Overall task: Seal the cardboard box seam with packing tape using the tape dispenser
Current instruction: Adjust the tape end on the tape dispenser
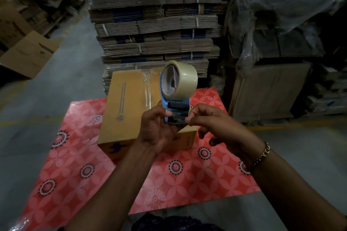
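The left hand (157,127) grips the tape dispenser (175,107); the right hand (216,122) pinches its tape end. Next, stick it on the box (127,103) beyond.

Dim warehouse: grey concrete floor (56,88), strapped stacks of flattened cartons (155,30), red patterned table (187,184).

left hand (155,129) holding tape dispenser (176,97); right hand (212,124) pinching tape end

A light-blue plastic tape dispenser (170,99) with a cream tape roll (185,76) is seen; the tan cardboard box (127,107), at 9 o'clock, rests on a red floral-patterned worktop (187,184).
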`<state>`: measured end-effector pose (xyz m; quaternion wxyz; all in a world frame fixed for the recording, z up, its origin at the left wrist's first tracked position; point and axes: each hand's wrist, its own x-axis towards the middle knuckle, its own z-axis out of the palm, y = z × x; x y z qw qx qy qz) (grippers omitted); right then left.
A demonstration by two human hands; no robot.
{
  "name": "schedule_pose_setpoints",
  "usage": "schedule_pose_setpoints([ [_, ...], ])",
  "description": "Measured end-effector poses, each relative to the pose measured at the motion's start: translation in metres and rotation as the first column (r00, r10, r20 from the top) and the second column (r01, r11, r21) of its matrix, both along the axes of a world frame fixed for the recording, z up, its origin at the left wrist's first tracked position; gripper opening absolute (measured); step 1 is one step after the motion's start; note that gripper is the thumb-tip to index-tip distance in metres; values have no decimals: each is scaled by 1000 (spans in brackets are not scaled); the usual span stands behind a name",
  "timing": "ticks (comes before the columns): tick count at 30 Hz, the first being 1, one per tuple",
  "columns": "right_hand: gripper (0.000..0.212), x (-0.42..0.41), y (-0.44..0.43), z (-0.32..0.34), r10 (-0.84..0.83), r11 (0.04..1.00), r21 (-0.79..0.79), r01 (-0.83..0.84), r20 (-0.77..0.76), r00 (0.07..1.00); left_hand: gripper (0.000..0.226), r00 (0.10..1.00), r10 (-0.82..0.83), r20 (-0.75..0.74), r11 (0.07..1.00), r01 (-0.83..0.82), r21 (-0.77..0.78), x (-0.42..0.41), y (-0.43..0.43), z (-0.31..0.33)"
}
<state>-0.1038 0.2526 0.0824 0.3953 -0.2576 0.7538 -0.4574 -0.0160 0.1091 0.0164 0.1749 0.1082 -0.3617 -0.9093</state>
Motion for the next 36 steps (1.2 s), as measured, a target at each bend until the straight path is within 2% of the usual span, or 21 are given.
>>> schedule_pose_setpoints([
  [5,8,-2,-2,-1,17,999,34,-17,4,1000,58,1000,12,15,1000,-12,-27,0,1,-2],
  [8,7,-4,-4,-4,-23,1000,16,23,24,999,60,1000,24,13,1000,-24,-18,1,0,-4],
  [13,19,-6,-6,-10,-84,995,-44,90,107,991,65,999,34,27,998,-32,-57,0,-1,-3],
  [17,20,-6,-8,-10,-117,990,-61,125,125,985,51,1000,23,6,998,-22,-56,1,-1,-4],
  [24,22,-6,-8,-16,-136,985,-92,147,113,984,52,999,-19,-37,996,15,-90,0,-1,-4],
  [28,33,-6,-7,-18,-187,972,-106,209,190,964,63,1000,-14,-17,997,12,-81,-1,-1,-4],
  [30,34,-4,-7,-19,-210,967,-97,237,232,950,61,1000,-14,-16,997,12,-82,-1,-1,-5],
  [33,31,0,-8,-26,-244,950,-105,296,347,905,57,1000,-3,-19,999,2,-53,-2,-1,-5],
  [36,23,6,-9,-32,-233,947,-110,303,414,880,70,1000,6,-30,1000,-6,-2,-5,-2,-4],
])
